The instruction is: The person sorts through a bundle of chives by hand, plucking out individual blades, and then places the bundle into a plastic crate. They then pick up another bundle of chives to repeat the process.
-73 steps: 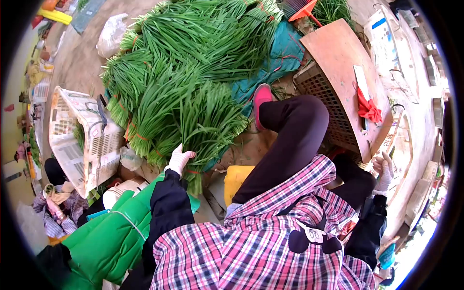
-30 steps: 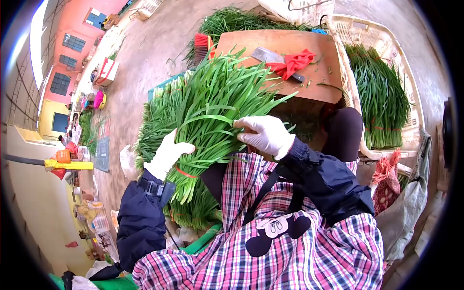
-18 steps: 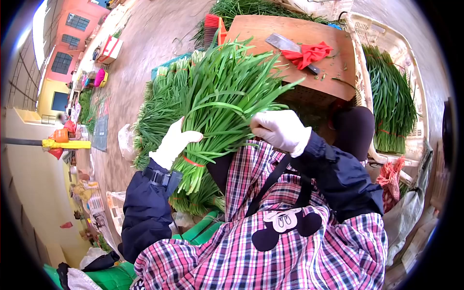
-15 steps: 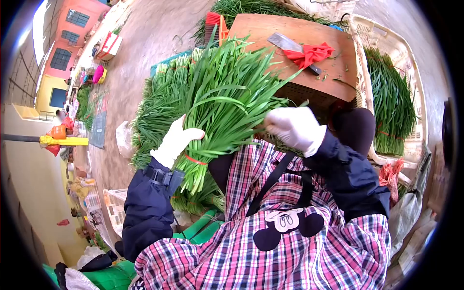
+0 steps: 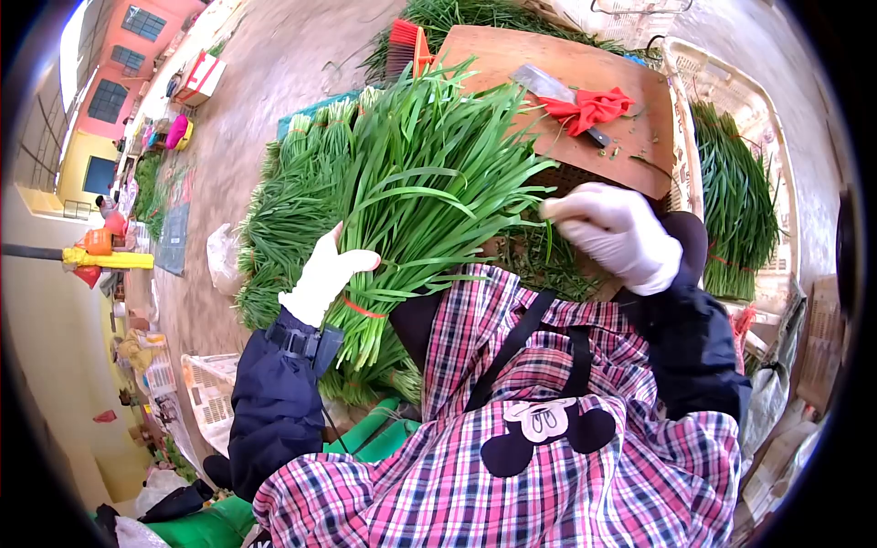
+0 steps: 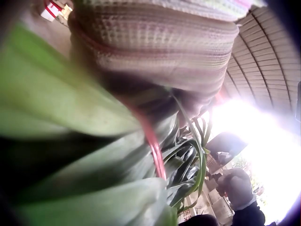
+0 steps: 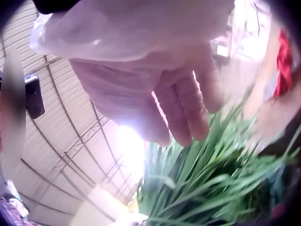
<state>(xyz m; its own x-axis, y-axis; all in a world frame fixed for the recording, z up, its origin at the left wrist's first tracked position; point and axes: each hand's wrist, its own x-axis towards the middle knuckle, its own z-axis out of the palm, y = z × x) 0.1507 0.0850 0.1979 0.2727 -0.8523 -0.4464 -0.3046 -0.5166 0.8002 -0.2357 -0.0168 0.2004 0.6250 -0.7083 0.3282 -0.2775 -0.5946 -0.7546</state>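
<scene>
My gloved left hand [image 5: 315, 279] grips a bunch of garlic chives [image 5: 438, 192] just above its red band [image 5: 364, 309]. The leaves fan up and away to the right, while the cut ends point down toward me. In the left wrist view the band [image 6: 153, 146] crosses pale stalks beneath the knit glove [image 6: 155, 42]. To the right of the leaf tips, my gloved right hand [image 5: 621, 233] is in the air. Its fingers [image 7: 186, 108] are loosely bent and hold nothing in the right wrist view, with the leaves below them.
Several banded bunches [image 5: 292, 205] lie piled on the left. Ahead, a board [image 5: 630, 155] bears a cleaver [image 5: 541, 82] and a red cloth [image 5: 592, 110]. A white crate [image 5: 681, 68] on the right holds more chives [image 5: 731, 201]. Leaf scraps [image 5: 544, 265] lie below my right hand.
My left hand has lifted the bunch from the pile on the floor and brought it before me. My right hand touched the leaves a second ago and has since moved right, off them.
</scene>
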